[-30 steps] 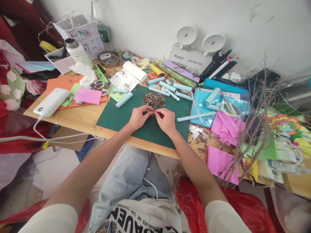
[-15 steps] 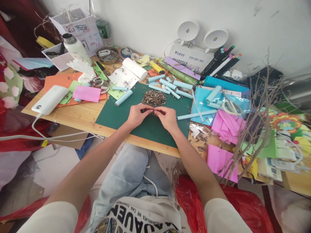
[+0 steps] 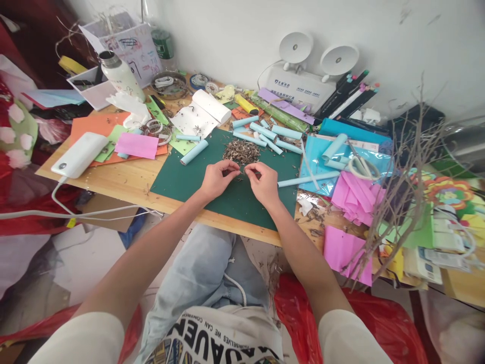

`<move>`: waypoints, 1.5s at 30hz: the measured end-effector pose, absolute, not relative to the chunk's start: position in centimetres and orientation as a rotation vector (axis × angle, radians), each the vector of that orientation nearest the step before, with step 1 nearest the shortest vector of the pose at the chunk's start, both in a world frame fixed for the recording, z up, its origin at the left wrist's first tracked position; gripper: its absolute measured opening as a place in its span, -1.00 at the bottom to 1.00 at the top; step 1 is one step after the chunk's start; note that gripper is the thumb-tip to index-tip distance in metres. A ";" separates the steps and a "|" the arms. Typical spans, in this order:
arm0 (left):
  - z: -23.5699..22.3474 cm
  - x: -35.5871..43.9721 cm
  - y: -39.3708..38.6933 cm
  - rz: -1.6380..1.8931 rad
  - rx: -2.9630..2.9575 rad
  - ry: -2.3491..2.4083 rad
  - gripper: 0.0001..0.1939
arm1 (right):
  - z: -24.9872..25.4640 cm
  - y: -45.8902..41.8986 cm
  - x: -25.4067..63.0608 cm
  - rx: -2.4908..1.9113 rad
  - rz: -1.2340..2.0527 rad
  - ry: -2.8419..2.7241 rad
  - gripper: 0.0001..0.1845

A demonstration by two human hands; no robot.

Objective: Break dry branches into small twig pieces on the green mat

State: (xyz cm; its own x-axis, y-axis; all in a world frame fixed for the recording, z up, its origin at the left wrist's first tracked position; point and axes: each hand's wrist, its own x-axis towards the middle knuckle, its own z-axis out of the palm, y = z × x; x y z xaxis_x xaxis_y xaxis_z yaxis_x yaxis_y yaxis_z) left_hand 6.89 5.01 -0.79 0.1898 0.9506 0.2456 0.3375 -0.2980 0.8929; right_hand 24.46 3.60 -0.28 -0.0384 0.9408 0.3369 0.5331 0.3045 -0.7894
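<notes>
Over a dark green cutting mat, my left hand and my right hand face each other with a small gap between the fingertips. Each hand is closed in a pinch; whatever the fingers hold is too small to name. Just beyond the fingertips lies a heap of brown, dry plant bits, with a few loose crumbs near the hands. To the right of my right hand a long, thin light-blue paper tube lies across the mat's edge. A shorter light-blue tube rests left of the heap.
Several light-blue tubes lie behind the heap. Scissors rest on a blue plastic packet at the right, near pink crepe paper and upright dry twigs. A white power bank and an open bottle are at the left.
My fingertips, touching before, have come apart, the right hand shifting slightly to the right. The whole view has moved a little; the heap and tubes look the same.
</notes>
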 end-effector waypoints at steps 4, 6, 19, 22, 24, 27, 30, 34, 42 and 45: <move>-1.0 6.8 5.1 1.096 1.826 1.218 -0.87 | -0.3 3.7 24.5 -1.317 0.621 -1.738 -0.84; -1.0 6.8 5.0 1.085 1.878 1.214 -0.84 | -0.2 3.8 24.7 -1.301 0.614 -1.787 -0.84; 0.0 6.4 4.5 0.903 2.282 1.088 -0.78 | 0.5 4.2 26.1 -1.296 0.665 -2.066 -0.78; 0.1 5.6 4.3 0.842 2.409 1.081 -0.80 | 0.7 4.2 26.1 -1.334 0.693 -2.051 -0.84; 0.3 4.9 4.1 0.797 2.448 1.133 -0.79 | 0.7 4.2 26.1 -1.346 0.731 -2.022 -0.83; 0.4 3.8 4.0 0.717 2.458 1.160 -0.74 | 0.5 4.3 26.1 -1.342 0.743 -2.046 -0.73; 0.3 3.3 4.3 0.630 2.473 1.146 -0.67 | -0.1 4.4 25.9 -1.352 0.698 -2.115 -0.68; 0.0 3.9 5.1 0.591 2.484 1.112 -0.73 | -0.7 4.1 25.3 -1.337 0.622 -2.128 -0.88; -0.8 4.9 5.0 0.707 2.414 1.081 -0.78 | -0.3 3.7 24.8 -1.383 0.530 -2.163 -0.86; -1.0 4.9 4.6 0.787 2.365 1.099 -0.78 | -0.2 3.7 24.8 -1.336 0.550 -2.147 -0.87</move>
